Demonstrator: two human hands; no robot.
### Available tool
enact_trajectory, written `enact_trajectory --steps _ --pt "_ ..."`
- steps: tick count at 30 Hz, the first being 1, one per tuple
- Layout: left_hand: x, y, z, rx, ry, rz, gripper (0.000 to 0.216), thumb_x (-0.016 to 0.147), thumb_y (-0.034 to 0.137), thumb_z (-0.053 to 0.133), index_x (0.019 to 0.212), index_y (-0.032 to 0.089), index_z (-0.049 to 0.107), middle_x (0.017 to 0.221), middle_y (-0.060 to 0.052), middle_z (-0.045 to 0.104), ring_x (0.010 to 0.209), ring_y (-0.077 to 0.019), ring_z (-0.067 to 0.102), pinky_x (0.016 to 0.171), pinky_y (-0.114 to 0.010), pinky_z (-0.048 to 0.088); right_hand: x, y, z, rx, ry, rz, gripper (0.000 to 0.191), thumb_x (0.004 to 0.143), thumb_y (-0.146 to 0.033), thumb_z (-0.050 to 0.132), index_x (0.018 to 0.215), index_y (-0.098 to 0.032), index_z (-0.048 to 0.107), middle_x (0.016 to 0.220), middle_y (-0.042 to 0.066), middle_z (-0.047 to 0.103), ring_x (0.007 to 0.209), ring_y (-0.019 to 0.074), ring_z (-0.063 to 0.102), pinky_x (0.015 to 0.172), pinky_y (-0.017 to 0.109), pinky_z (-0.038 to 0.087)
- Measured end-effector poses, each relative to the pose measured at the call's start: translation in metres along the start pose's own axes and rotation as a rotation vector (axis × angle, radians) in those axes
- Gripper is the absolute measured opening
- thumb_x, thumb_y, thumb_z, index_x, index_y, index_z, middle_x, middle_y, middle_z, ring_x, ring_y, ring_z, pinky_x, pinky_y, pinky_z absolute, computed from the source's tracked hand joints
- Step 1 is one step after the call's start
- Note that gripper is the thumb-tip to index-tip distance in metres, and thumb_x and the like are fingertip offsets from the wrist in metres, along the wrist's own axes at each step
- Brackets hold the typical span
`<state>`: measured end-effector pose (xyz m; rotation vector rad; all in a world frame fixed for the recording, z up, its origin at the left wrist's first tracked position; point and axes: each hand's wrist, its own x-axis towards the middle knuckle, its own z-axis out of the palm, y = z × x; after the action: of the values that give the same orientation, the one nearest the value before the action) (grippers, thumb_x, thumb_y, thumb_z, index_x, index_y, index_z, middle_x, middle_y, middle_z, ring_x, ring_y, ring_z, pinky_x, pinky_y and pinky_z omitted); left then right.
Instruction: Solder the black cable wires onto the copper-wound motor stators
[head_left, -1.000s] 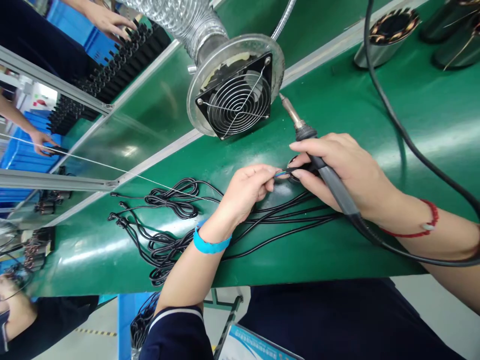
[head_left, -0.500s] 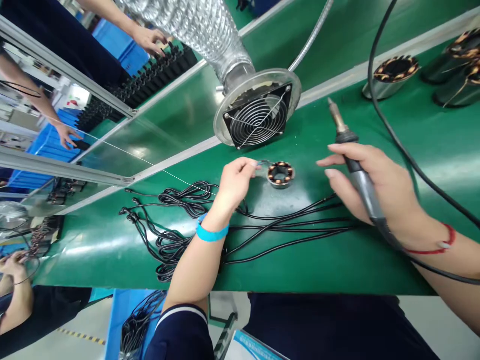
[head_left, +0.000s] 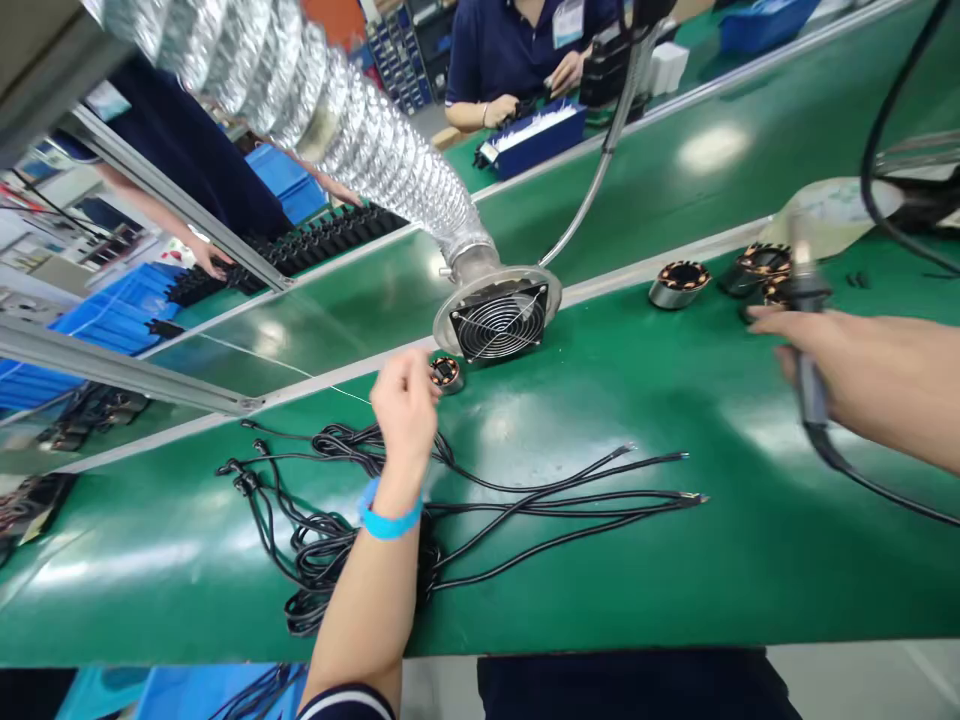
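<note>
My left hand (head_left: 405, 405), with a blue wristband, is closed and raised over the green table, right beside a small copper-wound stator (head_left: 445, 373); I cannot see whether it grips the stator or its wire. My right hand (head_left: 832, 355) is wrapped round the handle of a soldering iron (head_left: 806, 330), held out to the right with its tip pointing up toward several larger stators (head_left: 679, 283) at the back right. A bundle of black cables (head_left: 420, 500) lies under my left forearm, with stripped ends (head_left: 686, 478) fanned out to the right.
A fume fan (head_left: 500, 321) on a silver flexible duct (head_left: 352, 110) stands behind the small stator. The iron's black cord (head_left: 885, 490) trails off right. An aluminium frame (head_left: 127, 370) crosses at left. Other people work at blue bins (head_left: 532, 135) beyond the table.
My left hand has carried the small stator left and back, to beside the fan. My right hand swung right with the soldering iron. The camera tilted up, showing more of the room.
</note>
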<state>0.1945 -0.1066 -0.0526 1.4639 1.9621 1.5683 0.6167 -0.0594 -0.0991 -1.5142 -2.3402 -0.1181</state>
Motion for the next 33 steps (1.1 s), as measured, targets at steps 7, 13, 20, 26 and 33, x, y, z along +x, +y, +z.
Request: enact_trajectory --steps 7,13,20,26,33 --pt "-0.071 0.023 0.042 0.09 -0.949 0.025 0.024 0.093 0.02 0.055 0.089 0.018 0.079 0.098 -0.007 0.078 0.095 -0.0197 0.069 0.092 -0.03 0.051 0.093 -0.006 0.027 -0.1 -0.095 -0.053 0.038 0.094 -0.004 0.041 0.119 -0.01 0.069 0.082 0.01 0.069 0.067 0.016 0.058 0.061 0.03 0.03" --pt "-0.061 0.018 0.043 -0.029 -1.003 -0.353 0.019 0.089 0.013 0.056 0.08 0.014 0.073 0.075 -0.001 0.069 0.076 -0.0142 0.06 0.079 -0.025 0.047 0.086 -0.028 0.032 -0.071 -0.041 -0.083 0.025 0.098 -0.026 0.052 0.111 -0.013 0.069 0.083 0.012 0.071 0.064 0.02 0.061 0.057 0.029 0.032" --pt "-0.041 0.016 0.041 -0.277 -0.742 -0.67 0.012 0.085 0.011 0.059 0.074 0.014 0.061 0.069 0.004 0.058 0.065 -0.0073 0.048 0.074 -0.021 0.041 0.028 -0.101 0.034 0.113 0.003 -0.495 0.03 0.1 -0.027 0.042 0.11 -0.021 0.069 0.081 0.006 0.069 0.065 0.02 0.063 0.06 0.03 0.048" --pt "-0.042 0.004 0.042 -0.145 -0.903 -0.484 0.016 0.086 0.015 0.058 0.071 0.014 0.064 0.075 0.001 0.064 0.075 -0.0105 0.053 0.077 -0.023 0.041 0.01 -0.143 0.023 0.322 0.04 -0.694 0.03 0.098 -0.016 0.043 0.116 -0.022 0.066 0.068 0.001 0.058 0.058 0.0184 0.057 0.055 0.032 0.045" --pt "-0.035 0.003 0.035 -0.35 -1.062 -0.636 0.015 0.083 0.019 0.061 0.069 0.013 0.065 0.063 0.004 0.054 0.054 -0.0053 0.039 0.052 -0.02 0.026 0.008 -0.158 0.024 0.353 0.106 -0.498 0.026 0.102 -0.033 0.047 0.124 -0.022 0.055 0.109 0.013 0.069 0.085 0.0281 0.066 0.069 0.042 0.054"
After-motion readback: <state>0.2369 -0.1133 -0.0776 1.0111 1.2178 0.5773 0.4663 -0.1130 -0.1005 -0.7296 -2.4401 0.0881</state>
